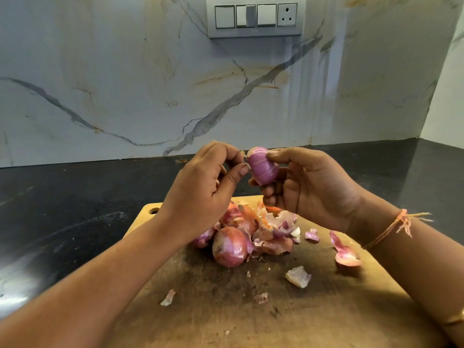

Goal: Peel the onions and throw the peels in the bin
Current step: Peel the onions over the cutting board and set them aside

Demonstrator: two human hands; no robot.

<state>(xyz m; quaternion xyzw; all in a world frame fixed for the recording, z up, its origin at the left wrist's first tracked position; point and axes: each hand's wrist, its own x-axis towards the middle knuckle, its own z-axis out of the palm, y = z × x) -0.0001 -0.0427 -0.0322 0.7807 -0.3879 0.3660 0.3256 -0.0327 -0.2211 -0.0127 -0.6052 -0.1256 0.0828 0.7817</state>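
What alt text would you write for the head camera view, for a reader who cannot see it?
A right hand holds a nearly peeled purple onion above a wooden cutting board while the left hand pinches at its tip. On the board lie more onions among a heap of peels, on a dark countertop.

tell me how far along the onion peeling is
Done: the onion held in the right hand looks nearly bare, loose peels lie on the cutting board. In hand: the left hand picks at its tip. Left: an unpeeled onion on the board, and binning peels; no bin shows.
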